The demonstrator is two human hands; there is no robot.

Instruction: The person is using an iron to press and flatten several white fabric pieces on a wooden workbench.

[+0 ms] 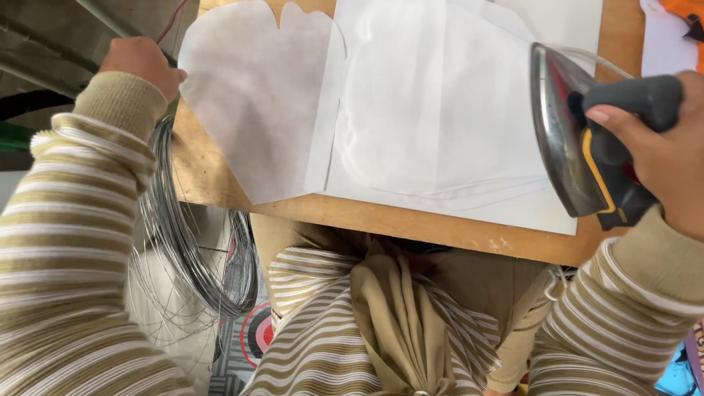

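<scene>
My right hand [664, 158] grips the dark grey handle of a clothes iron [579, 139], held tilted up on its side above the right end of the wooden table [411, 220], its metal soleplate facing left. White fabric pieces [433, 110] lie flat on the table beside the iron. A heart-like white cut piece [257, 95] overlaps their left edge. My left hand [143, 64] is closed at the table's far left corner, just touching that piece's edge; what it grips is hidden.
A coil of grey metal wire [191, 249] hangs below the table's left edge beside my striped left sleeve. Pipes and a red wire run at the top left. An orange item [689, 15] sits at the top right corner.
</scene>
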